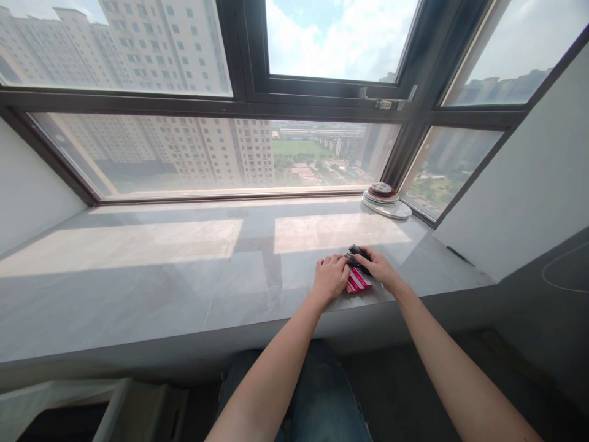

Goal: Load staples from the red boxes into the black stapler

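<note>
On the grey stone window sill (184, 288), a red and white striped packet (358, 281) lies near the front edge. A black object (362, 260), perhaps a stapler, is above and behind the packet. My right hand (378, 267) has its fingers wrapped round the black object from the right. My left hand (330, 276) rests at the left of the packet, its fingers curled over toward the black object's left end; whatever is under its fingertips is hidden. Both hands are close together.
A stack of round plates or discs (385, 200) stands at the back right corner by the window. A dark-framed window (248, 109) runs behind the sill. A thin dark strip (460, 255) lies by the right wall. Below left is a pale plastic piece of furniture (120, 408).
</note>
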A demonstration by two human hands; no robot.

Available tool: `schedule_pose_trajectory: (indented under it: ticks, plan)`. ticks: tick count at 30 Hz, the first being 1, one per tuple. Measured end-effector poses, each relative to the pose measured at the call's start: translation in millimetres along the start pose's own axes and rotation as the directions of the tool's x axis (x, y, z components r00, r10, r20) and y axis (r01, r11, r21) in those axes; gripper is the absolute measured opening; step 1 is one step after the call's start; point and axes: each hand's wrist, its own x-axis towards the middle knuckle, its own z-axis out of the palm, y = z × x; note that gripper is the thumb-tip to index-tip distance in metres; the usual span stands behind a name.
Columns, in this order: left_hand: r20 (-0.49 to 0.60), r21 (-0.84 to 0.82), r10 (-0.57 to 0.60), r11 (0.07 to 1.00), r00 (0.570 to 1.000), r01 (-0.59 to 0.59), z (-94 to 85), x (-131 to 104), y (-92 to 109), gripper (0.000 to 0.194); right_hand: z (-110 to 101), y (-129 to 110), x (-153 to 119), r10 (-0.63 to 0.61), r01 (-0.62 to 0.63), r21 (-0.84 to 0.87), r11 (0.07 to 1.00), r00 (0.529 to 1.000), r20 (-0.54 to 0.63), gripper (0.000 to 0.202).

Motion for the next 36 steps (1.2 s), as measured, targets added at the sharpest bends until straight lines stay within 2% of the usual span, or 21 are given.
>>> schedule_pose_trajectory:
  ticks: [4,9,11,13,15,17,21,27,29,32,36]
  plan:
    - [0.006,-0.031,-0.019,0.999,1.0,0.02,-2.6,0,-2,0.037,-3,4,3,0.02,-0.018,-0.042,0.999,0.999,0.035,0.048]
    - [0.002,-0.095,-0.041,0.995,0.999,0.041,-6.3,0,-4,0.032,-12,-1,-3,0.116,-0.12,0.02,0.993,0.985,0.13,0.051]
    - [-0.017,-0.114,-0.056,0.992,0.998,0.054,-6.7,0,-5,0.031,-14,-6,-14,0.123,-0.121,-0.028,0.992,0.99,0.075,0.053]
    - [-0.039,-0.127,-0.076,0.989,0.996,0.07,-6.4,-1,-5,0.03,-13,-12,-31,0.053,-0.07,-0.166,0.984,0.993,-0.101,0.051]
    - [-0.059,-0.135,-0.1,0.987,0.993,0.091,-6.0,-3,-7,0.028,-10,-18,-53,-0.066,-0.034,-0.323,0.946,0.953,-0.294,0.044]
    - [-0.078,-0.139,-0.134,0.983,0.988,0.123,-6.1,-7,-9,0.026,-3,-21,-75,-0.128,-0.04,-0.409,0.912,0.918,-0.376,0.038]
    - [-0.11,-0.134,-0.211,0.971,0.971,0.196,-10.3,-16,-14,0.023,14,-24,-103,-0.073,-0.078,-0.42,0.904,0.94,-0.333,0.039]
    - [-0.172,-0.096,-0.314,0.949,0.934,0.302,-25.0,-37,-15,0.034,26,-24,-103,0.002,-0.129,-0.371,0.92,0.946,-0.325,0.048]
    - [-0.157,-0.079,-0.341,0.94,0.927,0.332,-27.9,-48,-15,0.038,27,-26,-102,0.011,-0.139,-0.361,0.922,0.942,-0.335,0.047]
    - [-0.094,-0.052,-0.323,0.946,0.942,0.319,-27.3,-64,-11,0.043,27,-29,-103,0.011,-0.147,-0.346,0.927,0.931,-0.365,0.045]
    - [-0.034,0.027,-0.307,0.951,0.951,0.308,-21.7,-72,2,0.055,32,-28,-103,0.069,-0.204,-0.37,0.906,0.935,-0.347,0.048]
